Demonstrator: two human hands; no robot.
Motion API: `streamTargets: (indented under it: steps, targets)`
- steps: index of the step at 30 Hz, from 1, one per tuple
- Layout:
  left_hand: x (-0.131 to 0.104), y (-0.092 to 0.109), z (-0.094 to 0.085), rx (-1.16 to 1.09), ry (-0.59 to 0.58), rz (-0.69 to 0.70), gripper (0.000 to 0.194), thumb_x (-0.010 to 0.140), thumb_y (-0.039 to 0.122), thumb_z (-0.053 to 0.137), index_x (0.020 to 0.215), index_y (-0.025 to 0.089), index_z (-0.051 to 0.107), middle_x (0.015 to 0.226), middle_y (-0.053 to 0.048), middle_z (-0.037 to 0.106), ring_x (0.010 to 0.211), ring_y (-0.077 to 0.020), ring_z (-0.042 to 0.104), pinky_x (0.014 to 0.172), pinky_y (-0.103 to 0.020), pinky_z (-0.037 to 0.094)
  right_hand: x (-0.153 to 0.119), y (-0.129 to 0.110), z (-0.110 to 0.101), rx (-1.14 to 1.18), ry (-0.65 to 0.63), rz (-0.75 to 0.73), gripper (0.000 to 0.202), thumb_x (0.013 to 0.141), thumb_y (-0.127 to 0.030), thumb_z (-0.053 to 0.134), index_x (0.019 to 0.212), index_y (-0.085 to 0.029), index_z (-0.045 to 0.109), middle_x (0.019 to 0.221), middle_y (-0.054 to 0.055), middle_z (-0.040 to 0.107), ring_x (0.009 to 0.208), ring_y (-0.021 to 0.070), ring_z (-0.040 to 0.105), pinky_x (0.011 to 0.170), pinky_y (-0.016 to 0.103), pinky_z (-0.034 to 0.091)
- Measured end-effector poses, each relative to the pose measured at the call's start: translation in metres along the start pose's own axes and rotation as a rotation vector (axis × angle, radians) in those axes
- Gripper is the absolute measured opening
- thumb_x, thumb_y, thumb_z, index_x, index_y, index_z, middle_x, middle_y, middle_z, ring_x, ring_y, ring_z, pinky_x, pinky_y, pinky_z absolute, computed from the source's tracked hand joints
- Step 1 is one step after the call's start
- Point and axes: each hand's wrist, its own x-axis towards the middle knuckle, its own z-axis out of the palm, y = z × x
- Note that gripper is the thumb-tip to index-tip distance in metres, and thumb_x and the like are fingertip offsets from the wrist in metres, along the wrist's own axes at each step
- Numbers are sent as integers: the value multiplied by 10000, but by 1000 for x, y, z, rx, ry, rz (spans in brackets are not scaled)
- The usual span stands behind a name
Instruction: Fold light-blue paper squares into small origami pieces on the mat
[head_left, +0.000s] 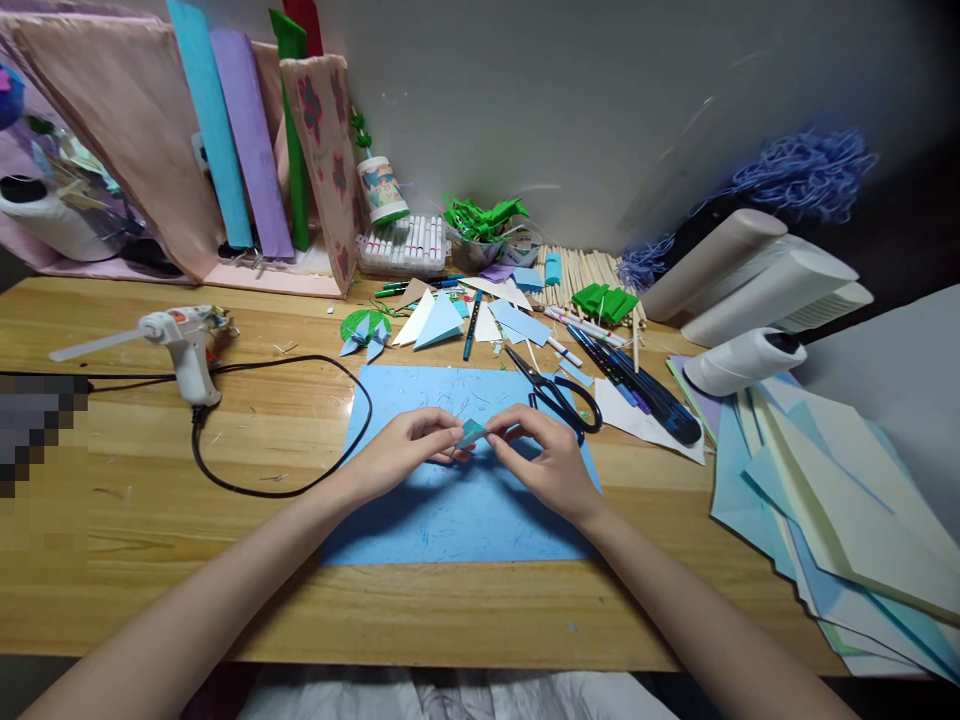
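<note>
left hand (429,435), right hand (546,460): pinching opposite ends of small teal triangular paper piece (472,433), probably steadying it | piece: above flat light-blue rectangular sheet (472,535), which likely shields brown wooden bench (450,615)

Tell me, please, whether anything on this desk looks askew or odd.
The paper stack at the right looks askew, its sheets fanned at mismatched angles. The blue sheet in the middle looks marked, with dark flecks scattered across it.
</note>
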Motion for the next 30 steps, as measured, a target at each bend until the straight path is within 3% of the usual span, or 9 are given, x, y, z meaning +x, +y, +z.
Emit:
streamTargets:
  steps: [7, 12, 17, 23, 27, 30]
  targets:
    - [0, -1, -1, -28, -18, 17, 318, 779, 381, 522, 955, 127, 597, 940, -88, 643, 882, -209, 611, 817, -343, 459, -2, 2, -1, -46, -20, -104, 104, 809, -181, 507, 856, -213, 594, 806, 41, 613, 704, 152, 564, 649, 294, 480]
    - [-1, 0, 3, 32, -27, 26, 246, 755, 260, 539, 950, 123, 599, 909, -81, 658, 878, -189, 608, 785, -295, 452, -2, 5, 1, -109, -46, -232, 152, 801, -131, 506, 900, -213, 587, 811, 40, 631, 727, 157, 554, 675, 304, 471]
    - [1, -3, 5, 142, 35, 42, 203, 731, 213, 542, 897, 124, 617, 844, -67, 677, 812, -182, 618, 731, -273, 452, -3, 4, 2, -166, -83, -297, 220, 799, -121, 500, 985, -223, 559, 882, 48, 633, 808, 171, 564, 741, 328, 471]
    - [4, -9, 3, 338, 167, 135, 196, 731, 194, 515, 869, 129, 637, 772, -38, 667, 701, -157, 597, 593, -218, 418, -5, -3, 5, -196, -162, -396, 313, 759, -211, 579, 1063, -264, 526, 1123, 72, 499, 979, 191, 508, 819, 353, 461]
    - [3, -14, 7, 464, 259, 222, 169, 741, 170, 498, 842, 153, 633, 787, -16, 658, 693, -140, 574, 598, -207, 403, -9, -9, 12, -180, -124, -300, 207, 726, -283, 632, 894, -218, 532, 1002, 69, 524, 926, 203, 507, 801, 357, 446]
    - [1, -15, 10, 522, 264, 265, 167, 770, 176, 481, 843, 168, 630, 775, -6, 658, 698, -136, 574, 636, -214, 406, -9, -11, 15, -160, -43, -165, 100, 751, -219, 588, 767, -207, 489, 872, 48, 516, 859, 192, 510, 757, 332, 435]
